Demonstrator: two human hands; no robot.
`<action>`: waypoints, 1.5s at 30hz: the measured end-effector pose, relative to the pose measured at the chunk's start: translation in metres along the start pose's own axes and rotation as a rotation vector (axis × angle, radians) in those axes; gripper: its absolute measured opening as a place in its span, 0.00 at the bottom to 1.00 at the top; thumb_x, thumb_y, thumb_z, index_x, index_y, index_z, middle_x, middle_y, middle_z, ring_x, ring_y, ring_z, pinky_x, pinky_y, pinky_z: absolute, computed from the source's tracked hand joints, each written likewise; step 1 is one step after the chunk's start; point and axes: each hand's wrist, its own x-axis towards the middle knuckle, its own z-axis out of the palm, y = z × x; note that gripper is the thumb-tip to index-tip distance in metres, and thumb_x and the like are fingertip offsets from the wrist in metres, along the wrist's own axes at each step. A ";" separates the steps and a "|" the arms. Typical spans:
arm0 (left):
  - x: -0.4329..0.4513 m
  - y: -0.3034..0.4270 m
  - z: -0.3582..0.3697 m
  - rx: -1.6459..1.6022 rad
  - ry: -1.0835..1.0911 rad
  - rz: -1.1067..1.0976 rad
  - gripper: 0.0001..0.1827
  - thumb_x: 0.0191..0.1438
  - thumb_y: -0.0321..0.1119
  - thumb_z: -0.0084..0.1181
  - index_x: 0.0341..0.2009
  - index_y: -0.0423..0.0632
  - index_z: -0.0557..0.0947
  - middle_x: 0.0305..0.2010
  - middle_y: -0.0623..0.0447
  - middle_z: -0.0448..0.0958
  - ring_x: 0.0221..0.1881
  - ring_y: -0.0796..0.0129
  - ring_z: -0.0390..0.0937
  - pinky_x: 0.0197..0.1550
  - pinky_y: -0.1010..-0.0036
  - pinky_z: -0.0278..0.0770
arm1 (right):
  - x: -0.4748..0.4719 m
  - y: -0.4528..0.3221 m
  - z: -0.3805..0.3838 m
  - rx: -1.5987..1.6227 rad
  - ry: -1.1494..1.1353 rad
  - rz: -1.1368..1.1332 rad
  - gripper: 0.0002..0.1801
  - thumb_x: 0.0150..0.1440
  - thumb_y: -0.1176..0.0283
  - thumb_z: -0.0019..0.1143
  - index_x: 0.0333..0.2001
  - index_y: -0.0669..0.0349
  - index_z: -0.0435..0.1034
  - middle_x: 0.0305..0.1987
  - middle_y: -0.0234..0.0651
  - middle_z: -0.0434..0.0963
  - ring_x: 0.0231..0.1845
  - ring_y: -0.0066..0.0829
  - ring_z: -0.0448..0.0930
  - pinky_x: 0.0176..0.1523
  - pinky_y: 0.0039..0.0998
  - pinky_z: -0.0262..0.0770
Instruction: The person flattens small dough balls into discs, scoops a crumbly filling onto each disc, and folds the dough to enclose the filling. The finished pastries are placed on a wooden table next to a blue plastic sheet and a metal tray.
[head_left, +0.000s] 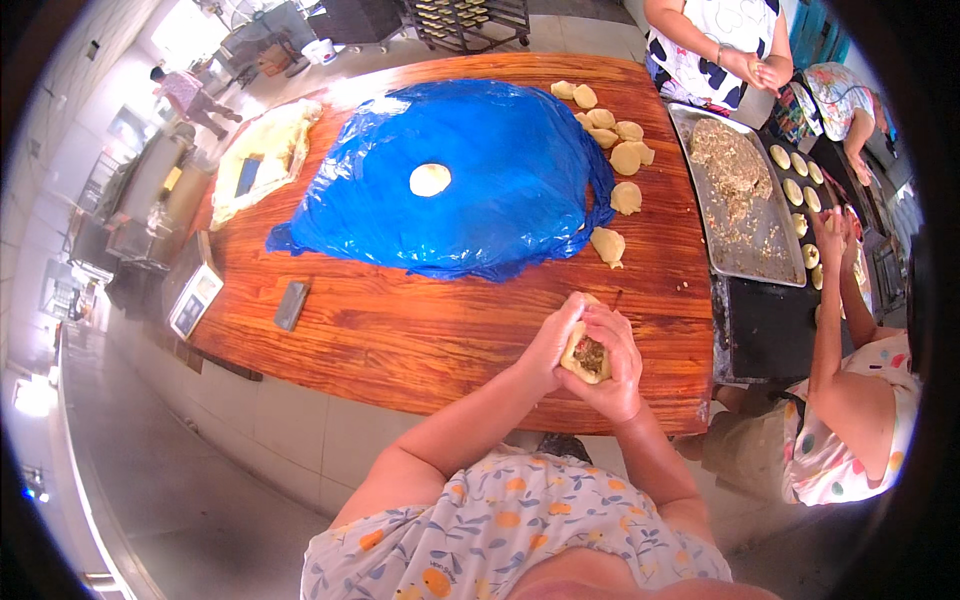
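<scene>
Between my two hands, above the wooden table's right front part, is a cupped piece of dough (576, 369) with chopped filling showing in its open top. My left hand (553, 337) wraps its left side. Around its right side curl the fingers of my right hand (621, 367). Several flattened dough pieces (625, 159) lie along the right of a blue plastic sheet (465, 172), and one dough round (430, 180) rests on top of that sheet. A metal tray (757, 268) to the right holds a mound of chopped filling (727, 161).
A grey block (291, 305) and a digital scale (196, 300) are on the wooden table (360, 337) at left, below a pale plastic sheet (259, 142). Co-workers stand at the right, by a dark baking tray (765, 322) with several filled dough pieces. Another person walks at upper left.
</scene>
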 end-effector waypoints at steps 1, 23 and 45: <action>-0.006 0.008 0.017 -0.058 -0.020 0.024 0.36 0.63 0.64 0.37 0.53 0.41 0.74 0.52 0.45 0.76 0.52 0.58 0.76 0.55 0.63 0.76 | -0.004 0.001 0.001 0.000 0.038 0.016 0.41 0.32 0.68 0.80 0.52 0.60 0.67 0.52 0.45 0.75 0.55 0.48 0.75 0.59 0.49 0.67; -0.014 0.019 0.034 0.049 0.149 -0.139 0.33 0.63 0.62 0.38 0.57 0.46 0.71 0.54 0.50 0.74 0.54 0.63 0.74 0.56 0.65 0.75 | -0.003 0.012 -0.011 0.067 -0.114 0.242 0.44 0.35 0.62 0.79 0.56 0.63 0.65 0.57 0.48 0.72 0.57 0.50 0.73 0.61 0.43 0.69; -0.015 0.016 0.040 -0.247 0.232 -0.164 0.43 0.60 0.70 0.30 0.60 0.44 0.68 0.61 0.43 0.68 0.61 0.54 0.68 0.62 0.59 0.67 | 0.008 0.016 -0.022 0.080 -0.120 0.152 0.45 0.37 0.62 0.78 0.58 0.62 0.64 0.61 0.48 0.69 0.63 0.52 0.69 0.66 0.45 0.62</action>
